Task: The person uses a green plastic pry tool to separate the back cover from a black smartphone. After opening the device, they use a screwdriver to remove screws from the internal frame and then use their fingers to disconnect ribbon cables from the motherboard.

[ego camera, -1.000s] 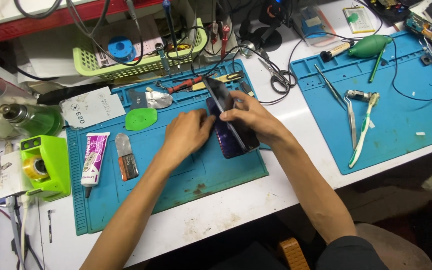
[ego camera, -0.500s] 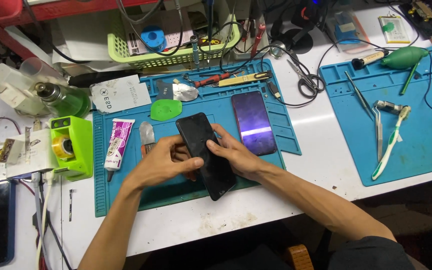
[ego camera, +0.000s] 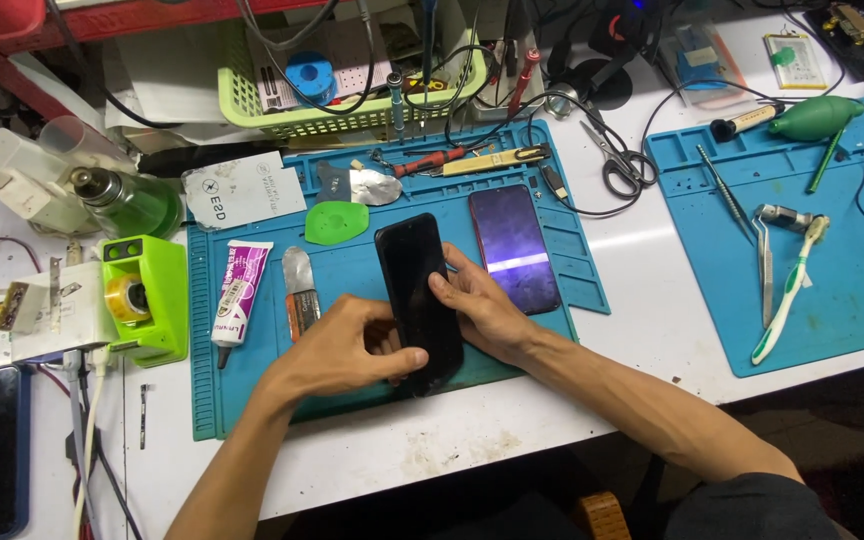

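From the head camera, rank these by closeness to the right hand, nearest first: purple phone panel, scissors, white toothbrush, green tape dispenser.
From the right hand:
1. Purple phone panel, on the mat just beyond the hand.
2. Scissors, farther back on the white table.
3. White toothbrush and green tape dispenser, far right and far left, too close to call.

Both hands grip a black phone (ego camera: 418,300) over the blue mat (ego camera: 252,400)
Left hand (ego camera: 337,350) holds its lower edge; right hand (ego camera: 477,305) its side
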